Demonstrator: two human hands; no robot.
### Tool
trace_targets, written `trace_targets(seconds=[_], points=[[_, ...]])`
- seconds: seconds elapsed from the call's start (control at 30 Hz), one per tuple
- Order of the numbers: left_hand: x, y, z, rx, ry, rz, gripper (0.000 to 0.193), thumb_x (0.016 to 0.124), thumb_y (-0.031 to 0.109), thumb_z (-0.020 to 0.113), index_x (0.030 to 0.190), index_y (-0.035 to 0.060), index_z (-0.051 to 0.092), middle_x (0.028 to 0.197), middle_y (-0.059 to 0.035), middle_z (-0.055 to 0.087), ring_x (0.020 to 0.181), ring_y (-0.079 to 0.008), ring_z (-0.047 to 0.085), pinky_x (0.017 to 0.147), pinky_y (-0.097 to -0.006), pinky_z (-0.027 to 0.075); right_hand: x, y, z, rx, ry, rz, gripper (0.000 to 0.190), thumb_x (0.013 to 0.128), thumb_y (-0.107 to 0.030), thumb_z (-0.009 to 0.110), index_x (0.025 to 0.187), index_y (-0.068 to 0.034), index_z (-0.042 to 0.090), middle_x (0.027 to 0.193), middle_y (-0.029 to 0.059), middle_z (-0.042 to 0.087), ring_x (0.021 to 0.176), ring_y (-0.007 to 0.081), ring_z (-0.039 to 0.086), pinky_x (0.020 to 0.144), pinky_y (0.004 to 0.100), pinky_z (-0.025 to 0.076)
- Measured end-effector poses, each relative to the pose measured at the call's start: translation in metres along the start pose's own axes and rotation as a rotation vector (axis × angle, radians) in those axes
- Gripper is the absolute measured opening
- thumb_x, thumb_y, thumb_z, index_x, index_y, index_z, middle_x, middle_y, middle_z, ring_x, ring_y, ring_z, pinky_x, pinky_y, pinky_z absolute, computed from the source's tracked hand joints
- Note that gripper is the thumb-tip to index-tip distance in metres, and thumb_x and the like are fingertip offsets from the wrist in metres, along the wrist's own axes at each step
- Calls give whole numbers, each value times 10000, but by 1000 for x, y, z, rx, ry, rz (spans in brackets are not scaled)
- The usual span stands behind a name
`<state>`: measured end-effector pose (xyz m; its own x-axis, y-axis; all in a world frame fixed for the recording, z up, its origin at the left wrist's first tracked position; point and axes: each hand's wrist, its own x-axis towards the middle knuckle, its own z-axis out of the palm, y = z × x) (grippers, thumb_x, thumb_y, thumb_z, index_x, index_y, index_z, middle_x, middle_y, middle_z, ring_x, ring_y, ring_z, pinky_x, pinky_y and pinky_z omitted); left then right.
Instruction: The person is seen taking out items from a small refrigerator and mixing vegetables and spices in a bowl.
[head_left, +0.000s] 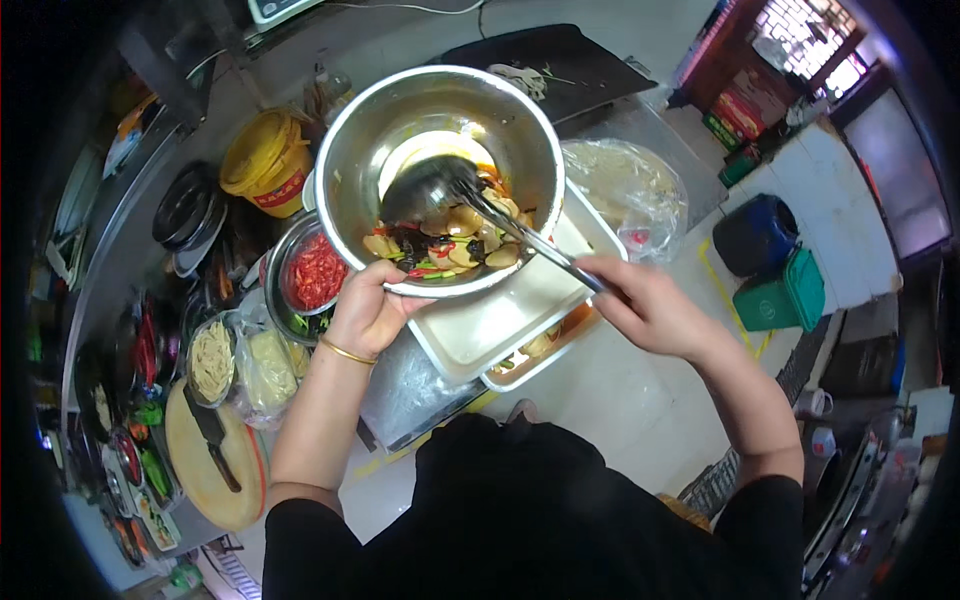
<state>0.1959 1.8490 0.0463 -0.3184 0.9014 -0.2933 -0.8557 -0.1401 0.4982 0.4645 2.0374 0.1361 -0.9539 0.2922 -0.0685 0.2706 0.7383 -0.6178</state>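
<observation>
My left hand (379, 304) grips the near rim of a large stainless steel bowl (439, 86), which is tilted towards me. Sliced food mixed with red and green pepper pieces (457, 244) lies along the bowl's near side. My right hand (637, 304) holds the handle of a metal ladle (427, 191), whose dark, shiny head rests inside the bowl over the food. Beneath the bowl is a white rectangular tray (480, 337), its visible part bare. A second white-rimmed tray (514, 379) below it holds some food in reddish liquid.
Left of the bowl stand a bowl of chopped red peppers (311, 274), a yellow bucket (262, 161) and a round cutting board (199, 465) with a cleaver (210, 435) on it. A clear plastic bag (630, 191) and a dark board (555, 52) lie beyond the trays.
</observation>
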Motion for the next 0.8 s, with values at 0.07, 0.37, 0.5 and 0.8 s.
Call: trace_targets(seconds=[0.07, 0.37, 0.5, 0.8], points=[[7, -3, 4, 157, 17, 52, 527, 795, -26, 396, 1309, -126, 336, 1271, -305, 497, 1120, -422, 566, 946, -517, 506, 13, 4, 8, -73, 170, -246, 456, 816, -29, 551, 1267, -82, 518, 957, 168, 629, 815, 323, 635, 755, 380, 507], [1, 18, -7, 287, 151, 157, 501, 764, -73, 415, 1263, -37, 397, 1106, -194, 579, 934, -347, 655, 697, -488, 611, -13, 12, 11, -227, 214, -206, 426, 832, -45, 537, 1252, -105, 512, 992, 163, 632, 790, 322, 646, 705, 374, 524], [2, 18, 13, 504, 246, 364, 505, 734, -80, 414, 1232, 7, 419, 1034, -133, 571, 837, -273, 662, 619, -415, 616, -9, 2, 59, 288, 297, 206, 392, 884, -68, 519, 1275, -69, 487, 965, 154, 629, 827, 222, 640, 739, 327, 507], [18, 5, -23, 799, 215, 719, 466, 750, -71, 479, 1213, -17, 460, 1116, -83, 570, 952, -187, 593, 802, -281, 508, -24, -7, 116, 626, 363, 291, 404, 897, -58, 522, 1296, -46, 462, 946, 110, 611, 846, 180, 602, 761, 315, 482]])
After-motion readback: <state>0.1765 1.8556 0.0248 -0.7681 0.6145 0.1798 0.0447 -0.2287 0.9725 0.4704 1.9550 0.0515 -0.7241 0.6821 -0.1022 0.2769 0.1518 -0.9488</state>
